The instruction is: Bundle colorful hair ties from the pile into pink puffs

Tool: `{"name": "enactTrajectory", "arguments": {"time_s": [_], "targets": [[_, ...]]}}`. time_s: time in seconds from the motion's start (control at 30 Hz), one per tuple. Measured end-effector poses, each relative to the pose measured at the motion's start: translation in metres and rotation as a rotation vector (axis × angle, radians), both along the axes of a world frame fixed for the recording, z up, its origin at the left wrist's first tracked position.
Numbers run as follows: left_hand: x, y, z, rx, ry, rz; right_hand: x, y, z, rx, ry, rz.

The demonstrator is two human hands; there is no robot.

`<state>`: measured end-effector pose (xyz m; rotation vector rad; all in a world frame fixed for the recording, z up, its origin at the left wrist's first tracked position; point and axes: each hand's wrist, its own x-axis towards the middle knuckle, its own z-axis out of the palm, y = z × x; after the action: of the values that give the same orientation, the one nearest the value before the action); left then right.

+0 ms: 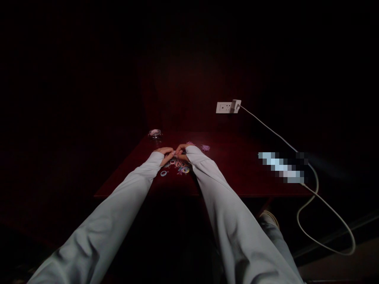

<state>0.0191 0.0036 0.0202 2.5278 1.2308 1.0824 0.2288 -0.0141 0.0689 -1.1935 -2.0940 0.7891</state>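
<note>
Small hair ties in pink, blue and yellow (177, 163) lie in a loose pile on the dark red table (127, 183). Just behind the pile, my left hand (166, 152) and my right hand (182, 149) meet with fingertips pinched together. Between them is a small pale lilac-pink hair tie, mostly covered by the fingers. One light blue hair tie (164, 173) lies apart, nearer the front edge. Beyond my right hand are a pink bunch (190, 143) and a purple bunch (205, 148) of small thin pieces, too small to make out.
A clear round jar (155, 134) with pinkish contents stands at the back left. On the right lies a blurred-out device (280, 167), joined by a white cable (317, 185) to a charger in the wall socket (223, 107). The cable loops past the table's right edge.
</note>
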Motion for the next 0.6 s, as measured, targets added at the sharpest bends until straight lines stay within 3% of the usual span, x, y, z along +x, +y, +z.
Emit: {"name": "enactTrajectory", "arguments": {"time_s": [0.2,0.6], "targets": [[-0.003,0.004,-0.003,-0.003,0.042,-0.015,0.007,-0.005,0.002,0.003,0.016,-0.037],[0.005,0.002,-0.001,-0.004,-0.134,-0.181,0.010,0.000,0.005,-0.057,0.018,-0.098]]}}
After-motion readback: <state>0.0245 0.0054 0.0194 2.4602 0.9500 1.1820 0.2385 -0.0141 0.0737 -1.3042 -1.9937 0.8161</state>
